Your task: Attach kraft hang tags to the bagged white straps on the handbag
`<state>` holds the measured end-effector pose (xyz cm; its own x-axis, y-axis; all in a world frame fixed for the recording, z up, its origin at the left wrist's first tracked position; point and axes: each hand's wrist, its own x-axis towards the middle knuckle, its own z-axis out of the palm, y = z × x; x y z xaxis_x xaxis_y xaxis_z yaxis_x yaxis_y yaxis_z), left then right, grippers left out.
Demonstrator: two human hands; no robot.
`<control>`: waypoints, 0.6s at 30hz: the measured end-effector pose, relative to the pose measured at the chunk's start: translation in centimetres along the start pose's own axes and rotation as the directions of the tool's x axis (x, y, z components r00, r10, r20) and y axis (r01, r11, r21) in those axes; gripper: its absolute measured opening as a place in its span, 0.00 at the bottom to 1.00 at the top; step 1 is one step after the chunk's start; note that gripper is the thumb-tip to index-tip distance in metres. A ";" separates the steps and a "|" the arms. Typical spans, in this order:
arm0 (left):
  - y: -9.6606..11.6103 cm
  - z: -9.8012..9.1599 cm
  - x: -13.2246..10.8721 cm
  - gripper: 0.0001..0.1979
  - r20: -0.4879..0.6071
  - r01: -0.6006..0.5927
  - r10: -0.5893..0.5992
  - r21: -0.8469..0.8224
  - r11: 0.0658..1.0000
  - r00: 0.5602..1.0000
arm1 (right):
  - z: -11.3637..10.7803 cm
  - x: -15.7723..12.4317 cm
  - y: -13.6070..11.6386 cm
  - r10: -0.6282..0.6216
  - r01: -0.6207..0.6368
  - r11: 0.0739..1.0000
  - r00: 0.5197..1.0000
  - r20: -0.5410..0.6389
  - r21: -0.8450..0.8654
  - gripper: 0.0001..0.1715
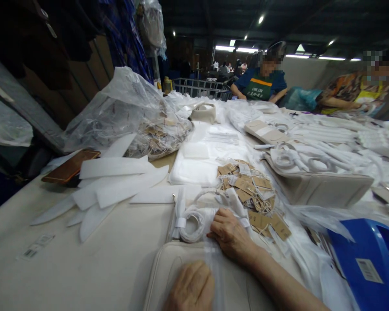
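Observation:
My right hand (230,233) rests on a bundle of white straps and coiled cord (194,220), fingers curled around the white fabric. My left hand (190,288) lies flat at the bottom edge on a cream bag (168,270) covered by clear plastic. A heap of brown paper tags with strings (251,190) sits just beyond my right hand.
White foam strips (116,185) lie to the left, with a brown phone-like slab (70,166) and clear plastic bags (126,112). A cream bag with white straps (317,181) stands right. A blue box (365,259) is at lower right. Two other people work at the far end.

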<state>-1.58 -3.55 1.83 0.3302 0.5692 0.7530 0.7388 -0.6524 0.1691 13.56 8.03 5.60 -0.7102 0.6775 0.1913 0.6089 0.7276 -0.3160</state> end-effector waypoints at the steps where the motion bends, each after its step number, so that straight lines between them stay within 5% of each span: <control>1: 0.1 0.5 0.4 0.18 -0.027 -0.028 0.030 0.077 0.997 0.999 | 0.0 0.0 0.0 -0.006 0.006 1.000 1.000 -0.008 -0.006 0.12; 6: 0.3 3.1 0.3 0.21 0.041 -0.050 0.041 0.262 0.964 0.998 | 0.3 -0.3 -0.2 -0.035 0.031 0.998 0.996 -0.077 -0.057 0.12; 11: 0.0 3.3 -0.9 0.21 0.141 -0.104 0.064 0.292 0.951 0.988 | -0.2 -0.4 -0.7 -0.061 0.031 0.990 0.975 -0.216 -0.137 0.06; 15: -0.2 2.1 -0.4 0.22 0.270 -0.190 0.095 0.353 0.916 0.958 | -3.4 -3.2 -2.2 -0.093 -0.008 0.978 0.882 -0.463 -0.210 0.16; 18: -0.4 1.6 0.1 0.21 0.297 -0.214 0.112 0.337 0.917 0.948 | -6.9 -8.8 -2.0 -0.053 -0.128 0.962 0.776 -0.628 -0.240 0.17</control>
<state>-0.90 -2.45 0.82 0.5704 0.6154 0.5440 0.8048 -0.5511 -0.2205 21.02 1.41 10.94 -0.3619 0.5548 0.7492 0.7615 0.6395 -0.1057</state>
